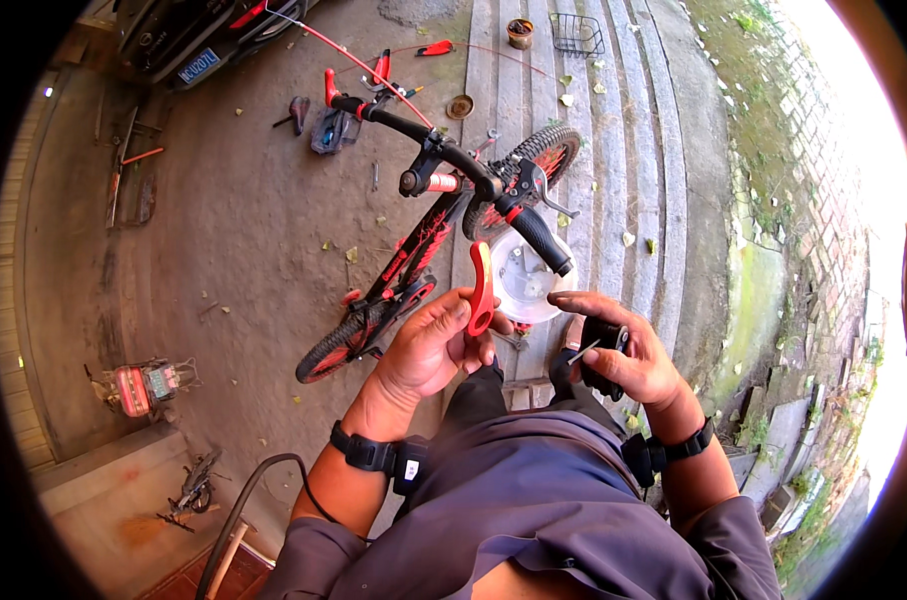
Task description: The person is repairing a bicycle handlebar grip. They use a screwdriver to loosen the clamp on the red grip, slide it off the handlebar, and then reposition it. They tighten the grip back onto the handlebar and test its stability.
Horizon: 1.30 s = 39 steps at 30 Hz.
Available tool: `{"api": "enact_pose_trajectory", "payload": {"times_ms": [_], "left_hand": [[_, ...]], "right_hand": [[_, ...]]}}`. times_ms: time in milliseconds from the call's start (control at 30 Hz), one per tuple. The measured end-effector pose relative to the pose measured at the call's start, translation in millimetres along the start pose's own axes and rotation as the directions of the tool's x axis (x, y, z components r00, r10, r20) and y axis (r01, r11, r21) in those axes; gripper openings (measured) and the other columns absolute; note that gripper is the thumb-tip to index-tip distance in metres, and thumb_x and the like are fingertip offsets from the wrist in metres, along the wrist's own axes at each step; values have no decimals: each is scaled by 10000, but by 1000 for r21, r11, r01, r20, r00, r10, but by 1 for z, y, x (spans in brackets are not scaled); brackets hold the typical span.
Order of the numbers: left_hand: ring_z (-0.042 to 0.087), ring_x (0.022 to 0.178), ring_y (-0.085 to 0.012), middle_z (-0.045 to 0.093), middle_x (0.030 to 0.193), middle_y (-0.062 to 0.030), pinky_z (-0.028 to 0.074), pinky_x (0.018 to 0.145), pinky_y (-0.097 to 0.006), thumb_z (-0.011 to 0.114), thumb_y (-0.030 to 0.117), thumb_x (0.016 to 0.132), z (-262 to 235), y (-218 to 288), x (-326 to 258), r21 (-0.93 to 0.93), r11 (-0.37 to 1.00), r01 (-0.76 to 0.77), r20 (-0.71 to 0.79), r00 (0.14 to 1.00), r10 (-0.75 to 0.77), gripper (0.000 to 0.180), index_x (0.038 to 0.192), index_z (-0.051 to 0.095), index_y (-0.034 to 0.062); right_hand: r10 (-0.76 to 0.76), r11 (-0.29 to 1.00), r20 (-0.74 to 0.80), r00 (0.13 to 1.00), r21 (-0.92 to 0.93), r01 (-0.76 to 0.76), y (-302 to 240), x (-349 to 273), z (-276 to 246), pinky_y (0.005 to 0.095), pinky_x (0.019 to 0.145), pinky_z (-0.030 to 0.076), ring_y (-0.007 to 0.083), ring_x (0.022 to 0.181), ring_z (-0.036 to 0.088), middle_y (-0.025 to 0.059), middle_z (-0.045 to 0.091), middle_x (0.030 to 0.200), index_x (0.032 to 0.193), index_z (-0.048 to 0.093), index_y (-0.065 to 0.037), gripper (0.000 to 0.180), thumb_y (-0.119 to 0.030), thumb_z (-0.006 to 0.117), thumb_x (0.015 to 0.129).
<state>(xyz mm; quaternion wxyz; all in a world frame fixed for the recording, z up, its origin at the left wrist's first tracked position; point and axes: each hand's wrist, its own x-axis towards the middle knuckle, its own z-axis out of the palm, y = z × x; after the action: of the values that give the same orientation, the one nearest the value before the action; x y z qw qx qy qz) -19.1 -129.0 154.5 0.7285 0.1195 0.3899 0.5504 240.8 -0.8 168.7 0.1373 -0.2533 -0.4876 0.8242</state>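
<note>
My left hand (435,340) pinches a red bar end (481,290), a curved horn with a ring at its lower end, held upright. My right hand (638,365) is closed around a black folding hex key set (605,352), with one thin key sticking out toward the left. Just ahead of both hands is the black rubber grip (535,240) of a bicycle handlebar (408,125); neither hand touches it. At the handlebar's far left end sits another red bar end (330,88). The black and red bicycle (403,262) stands below the handlebar.
A whitish round tub (523,300) stands under the grip. Farther off lie a tool box (333,130), a bicycle saddle (298,112), a wire basket (577,36) and a small pot (519,34). A dark car (203,40) is parked at far left.
</note>
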Motion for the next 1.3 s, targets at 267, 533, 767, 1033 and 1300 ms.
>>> {"api": "enact_pose_trajectory", "payload": {"times_ms": [267, 533, 767, 1033, 1300], "left_hand": [[658, 772, -179, 670, 1059, -136, 465, 593, -262, 537, 418, 1026, 5, 2, 0, -80, 995, -55, -18, 998, 54, 431, 1237, 555, 43], [646, 747, -179, 674, 1023, -124, 460, 600, -264, 555, 445, 1013, 8, 5, 0, -106, 991, -80, -29, 997, 77, 451, 1227, 550, 48], [648, 763, -191, 667, 1016, -120, 484, 620, -286, 503, 443, 1035, 4, 4, -1, -144, 985, -90, -20, 996, 88, 482, 1273, 524, 25], [638, 758, -192, 662, 1015, -125, 482, 632, -289, 479, 434, 1047, 4, 5, -3, -167, 982, -84, -23, 996, 82, 495, 1324, 501, 26], [657, 765, -181, 665, 1125, -189, 508, 660, -286, 457, 392, 1064, 5, 6, -2, -162, 976, -146, -39, 989, 142, 457, 1349, 515, 39]], "right_hand": [[2, 999, -8, 1000, 35, -2, 6, -4, 3, 327, 826, 557, 191, 1013, 644, 140, 550, 1378, 1388, 526, 19, 571, -120, 664, 851], [25, 998, 10, 1000, 49, -25, 5, -7, 4, 326, 817, 565, 189, 1022, 643, 140, 559, 1355, 1382, 527, 20, 563, -130, 672, 860], [57, 998, 12, 998, 27, -57, 5, -10, 6, 334, 865, 564, 197, 1131, 597, 143, 567, 1363, 1371, 536, 19, 540, -111, 667, 863], [44, 999, 24, 999, 25, -45, 8, -10, 6, 340, 880, 559, 198, 1160, 583, 147, 563, 1380, 1367, 538, 19, 534, -113, 672, 867], [64, 998, 44, 997, 24, -66, 4, -9, 7, 327, 820, 568, 178, 979, 657, 142, 577, 1362, 1365, 536, 24, 537, -120, 676, 868]]}}
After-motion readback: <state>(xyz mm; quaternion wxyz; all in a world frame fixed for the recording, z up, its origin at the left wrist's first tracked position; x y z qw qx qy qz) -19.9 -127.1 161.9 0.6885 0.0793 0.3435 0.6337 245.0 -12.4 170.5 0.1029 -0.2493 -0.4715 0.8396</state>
